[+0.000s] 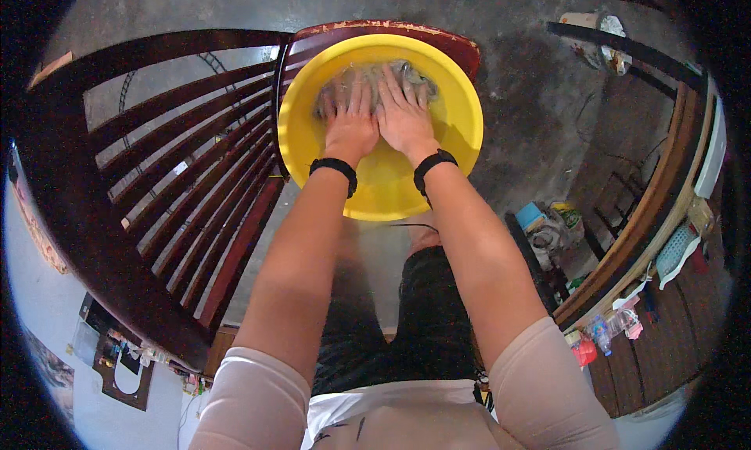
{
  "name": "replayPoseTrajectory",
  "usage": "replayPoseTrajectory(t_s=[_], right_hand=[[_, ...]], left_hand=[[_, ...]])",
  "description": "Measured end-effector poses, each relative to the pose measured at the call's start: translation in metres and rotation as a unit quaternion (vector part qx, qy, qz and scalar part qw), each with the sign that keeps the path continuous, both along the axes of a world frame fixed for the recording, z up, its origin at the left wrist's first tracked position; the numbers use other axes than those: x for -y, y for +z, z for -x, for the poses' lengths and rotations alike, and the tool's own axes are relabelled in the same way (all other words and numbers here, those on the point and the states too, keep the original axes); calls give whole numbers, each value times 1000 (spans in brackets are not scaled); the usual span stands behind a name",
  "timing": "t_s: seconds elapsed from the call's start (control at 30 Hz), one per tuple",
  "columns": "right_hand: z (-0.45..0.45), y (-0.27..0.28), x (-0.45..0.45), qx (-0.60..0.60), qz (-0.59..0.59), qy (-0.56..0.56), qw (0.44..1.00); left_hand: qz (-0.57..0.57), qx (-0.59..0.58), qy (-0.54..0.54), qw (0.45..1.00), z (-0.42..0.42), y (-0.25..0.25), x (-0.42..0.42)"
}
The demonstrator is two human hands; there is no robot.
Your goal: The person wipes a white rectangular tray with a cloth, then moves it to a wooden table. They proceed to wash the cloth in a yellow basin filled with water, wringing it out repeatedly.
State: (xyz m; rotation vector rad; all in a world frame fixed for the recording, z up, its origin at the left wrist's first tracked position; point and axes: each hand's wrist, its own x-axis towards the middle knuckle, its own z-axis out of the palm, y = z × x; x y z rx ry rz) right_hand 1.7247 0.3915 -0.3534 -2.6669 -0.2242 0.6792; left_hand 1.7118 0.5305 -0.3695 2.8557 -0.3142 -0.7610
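A round yellow plastic basin [463, 109] holds water and stands on a dark red wooden stool or chair seat with a worn edge [390, 25]. A wet greyish cloth [410, 73] lies bunched in the far part of the basin. My left hand [352, 118] rests palm down on the cloth's left part, its fingers pointing away from me and slightly apart. Beside it, my right hand [406, 112] presses flat on the cloth, fingers spread a little. The hands almost touch at the thumbs. Each wrist wears a black band. The cloth under the palms is hidden.
Dark slatted wood furniture [188, 103] stands close on the left of the basin. At the right are a wood-edged table or bench [657, 174], plastic bags with a blue container [530, 216], and a bin with a liner [613, 33] farther off. My knees are below the basin.
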Motion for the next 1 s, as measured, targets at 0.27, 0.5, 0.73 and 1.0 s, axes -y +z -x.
replayPoseTrajectory(t_s=[0.27,0.5,0.73,1.0], right_hand=[[15,42,21,95,-165,-95,977],[38,110,54,128,-218,-157,955],[43,188,78,196,-193,-153,949],[43,267,103,231,-237,-141,933]], left_hand=[[211,45,124,968,5,51,-16],[270,65,208,938,34,122,-44],[306,59,296,903,34,222,-55],[341,86,335,874,53,305,-72]])
